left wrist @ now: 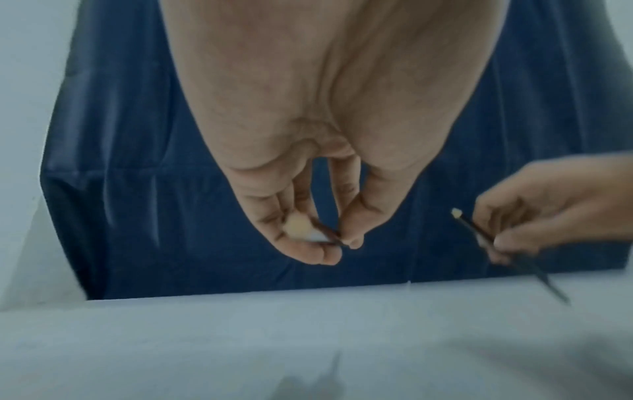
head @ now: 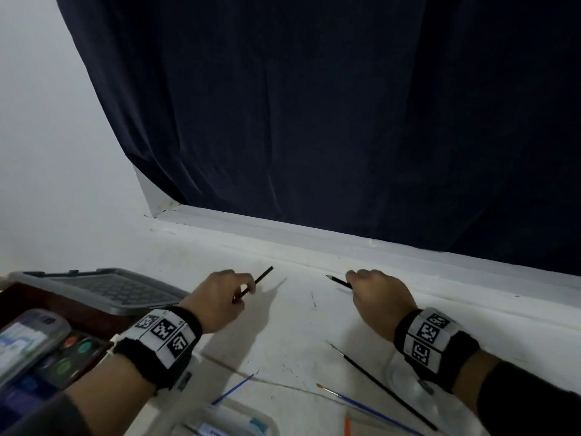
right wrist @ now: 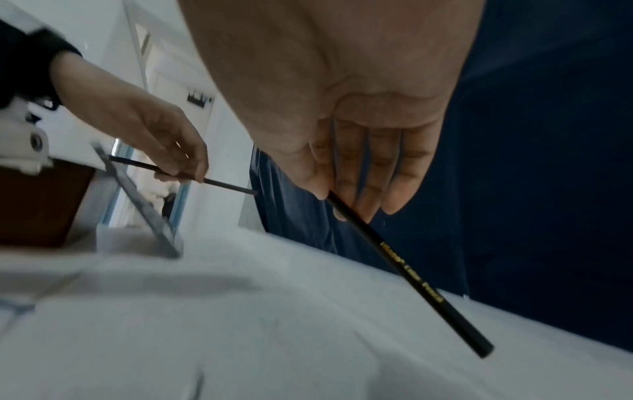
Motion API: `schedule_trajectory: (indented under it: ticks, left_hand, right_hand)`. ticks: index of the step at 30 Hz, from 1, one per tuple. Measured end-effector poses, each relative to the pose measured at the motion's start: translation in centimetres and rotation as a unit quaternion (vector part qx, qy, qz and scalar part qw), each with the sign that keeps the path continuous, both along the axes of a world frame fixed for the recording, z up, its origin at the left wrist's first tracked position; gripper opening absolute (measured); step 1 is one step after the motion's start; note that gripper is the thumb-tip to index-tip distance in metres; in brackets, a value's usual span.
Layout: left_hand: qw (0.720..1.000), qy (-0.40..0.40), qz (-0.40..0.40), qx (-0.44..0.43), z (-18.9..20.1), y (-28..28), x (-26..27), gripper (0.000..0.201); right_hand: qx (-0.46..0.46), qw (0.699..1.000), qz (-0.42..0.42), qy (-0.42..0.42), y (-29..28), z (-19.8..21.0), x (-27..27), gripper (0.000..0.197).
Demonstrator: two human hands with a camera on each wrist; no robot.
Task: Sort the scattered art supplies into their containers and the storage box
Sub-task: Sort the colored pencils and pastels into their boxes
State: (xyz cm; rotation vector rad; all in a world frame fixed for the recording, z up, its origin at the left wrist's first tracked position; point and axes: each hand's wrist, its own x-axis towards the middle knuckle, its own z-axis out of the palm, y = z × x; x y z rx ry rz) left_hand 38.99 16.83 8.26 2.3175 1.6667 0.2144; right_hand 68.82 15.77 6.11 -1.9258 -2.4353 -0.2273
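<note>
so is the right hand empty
No, the right hand holds a black pencil with gold lettering in its fingers.

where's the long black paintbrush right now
In the head view, the long black paintbrush lies on the white tabletop at lower right, just inside the right wrist, beside a blue-handled brush.

The black pencil pinched in the right hand carries gold lettering along its barrel, below the fingers; it is too blurred to read. The bands on both wrists carry black-and-white square code markers, not letters. No other writing is legible.
</note>
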Motion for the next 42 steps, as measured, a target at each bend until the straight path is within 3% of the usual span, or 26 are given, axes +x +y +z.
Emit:
schedule_trajectory:
  ticks: [5,11,15,23,25,29,35,42]
  left_hand:
    - [0.973,-0.226,0.01,0.037,4.4,-3.7,2.6,0.036]
    - [0.912,-0.409,0.014,-0.021,5.6,-12.4,6.5,0.024]
    - [0.877,-0.478,0.017,-0.049,3.1,-16.7,8.0,0.018]
    - [0.795,-0.593,0.084,-0.095,-0.9,-21.1,8.9,0.048]
    - [0.784,-0.606,0.091,-0.103,-1.7,-21.3,9.2,0.046]
    - [0.794,-0.593,0.083,-0.109,-3.4,-21.0,10.4,0.019]
    - [0.815,-0.554,0.067,-0.159,-4.8,-19.2,14.4,0.011]
    - [0.86,-0.494,0.027,-0.128,-5.9,-15.0,18.3,0.011]
  right_hand:
    - [0.085,0.978,0.021,0.191,-4.7,4.9,0.2,0.005]
    - [0.102,0.901,0.025,0.42,-13.0,5.4,0.9,0.011]
    - [0.076,0.86,-0.019,0.505,-17.7,3.5,1.7,0.021]
    - [0.038,0.805,-0.095,0.585,-23.7,-1.9,3.9,0.008]
    - [0.031,0.798,-0.105,0.592,-24.3,-2.6,4.0,0.009]
    - [0.035,0.783,-0.117,0.61,-24.4,-3.2,4.3,0.011]
    - [0.027,0.791,-0.123,0.599,-23.2,-3.0,4.5,0.012]
    - [0.03,0.821,-0.13,0.555,-19.6,-3.2,5.5,0.023]
